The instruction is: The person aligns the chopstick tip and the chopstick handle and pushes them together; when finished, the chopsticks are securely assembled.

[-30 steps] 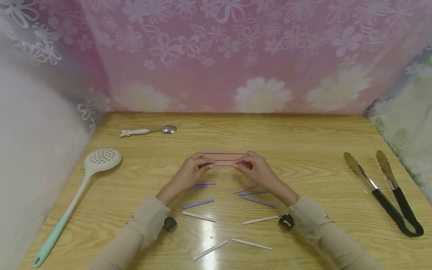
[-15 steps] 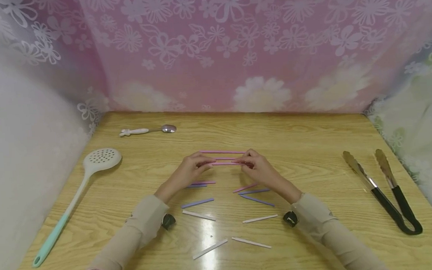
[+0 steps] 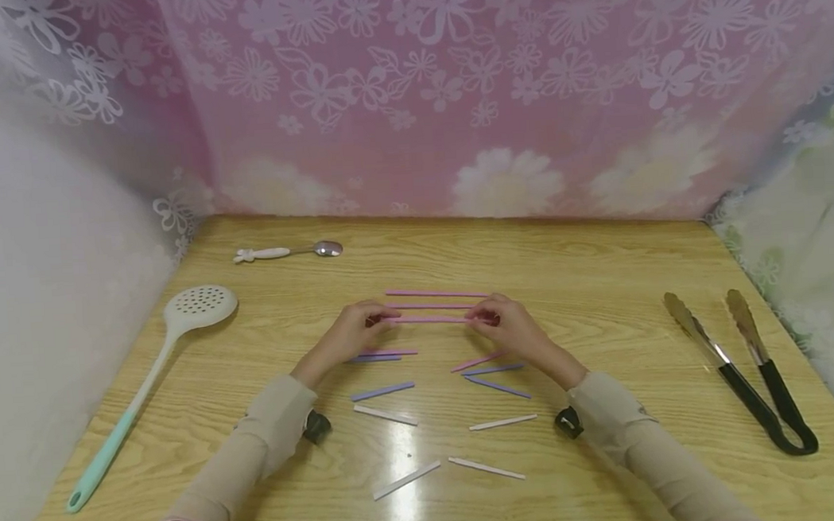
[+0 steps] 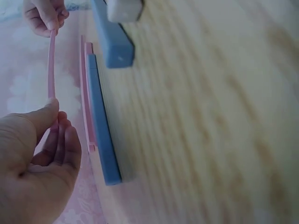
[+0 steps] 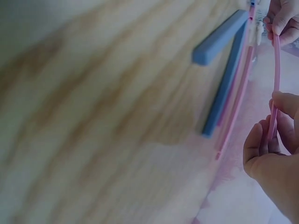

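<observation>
Between my two hands a thin pink stick (image 3: 431, 319) stretches sideways, raised off the table in both wrist views. My left hand (image 3: 353, 328) pinches its left end between thumb and fingers. The right hand (image 3: 512, 324) pinches the other end the same way. Just beyond, two more long pink sticks lie parallel on the table, a far one (image 3: 436, 293) and a middle one (image 3: 430, 307); the right hand hides part of their right ends. Nearer me, a short pink stick (image 3: 397, 352) lies against a blue stick (image 3: 380, 358), partly behind the left hand.
More blue sticks (image 3: 382, 391) and white sticks (image 3: 406, 479) lie in two columns between my forearms. A slotted skimmer (image 3: 200, 302) lies at left, a spoon (image 3: 287, 252) at back left, and black-handled tongs (image 3: 773, 406) at right. Floral cloth (image 3: 450, 91) hangs behind the table.
My left hand has slid left and my right hand slightly right, so the hands are farther apart. More of the pink sticks shows between them. The other sticks stay put.
</observation>
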`<state>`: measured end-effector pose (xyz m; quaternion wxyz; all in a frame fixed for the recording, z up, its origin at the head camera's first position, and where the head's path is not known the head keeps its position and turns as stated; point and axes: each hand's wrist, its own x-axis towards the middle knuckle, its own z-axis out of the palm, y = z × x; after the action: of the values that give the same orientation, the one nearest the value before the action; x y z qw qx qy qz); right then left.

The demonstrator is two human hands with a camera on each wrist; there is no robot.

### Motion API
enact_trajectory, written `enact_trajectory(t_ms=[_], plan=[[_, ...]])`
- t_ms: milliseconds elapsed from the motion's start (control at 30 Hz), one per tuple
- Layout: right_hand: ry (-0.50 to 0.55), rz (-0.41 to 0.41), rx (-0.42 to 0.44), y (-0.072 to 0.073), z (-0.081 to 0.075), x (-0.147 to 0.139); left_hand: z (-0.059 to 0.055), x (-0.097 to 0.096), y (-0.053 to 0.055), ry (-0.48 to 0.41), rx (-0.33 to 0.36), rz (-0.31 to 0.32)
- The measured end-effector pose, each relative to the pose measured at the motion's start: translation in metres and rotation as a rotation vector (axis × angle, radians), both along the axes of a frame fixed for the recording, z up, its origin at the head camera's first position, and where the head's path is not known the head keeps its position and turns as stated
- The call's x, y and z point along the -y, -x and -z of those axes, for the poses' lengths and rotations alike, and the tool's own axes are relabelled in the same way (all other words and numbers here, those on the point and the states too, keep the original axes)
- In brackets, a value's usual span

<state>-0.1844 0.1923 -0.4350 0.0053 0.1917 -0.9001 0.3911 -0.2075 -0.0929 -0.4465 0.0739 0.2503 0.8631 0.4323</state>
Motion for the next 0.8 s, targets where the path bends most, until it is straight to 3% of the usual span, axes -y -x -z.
enact_trajectory(t_ms=[367,800], plan=[[-0.027,0.020,0.115,0.012,0.013,-0.003,0.005,-0.004,0.007,0.047,0.040,-0.012],[-0.044,0.047,0.069,0.019,0.022,-0.002,0.012,-0.013,0.017,0.112,0.010,-0.048]])
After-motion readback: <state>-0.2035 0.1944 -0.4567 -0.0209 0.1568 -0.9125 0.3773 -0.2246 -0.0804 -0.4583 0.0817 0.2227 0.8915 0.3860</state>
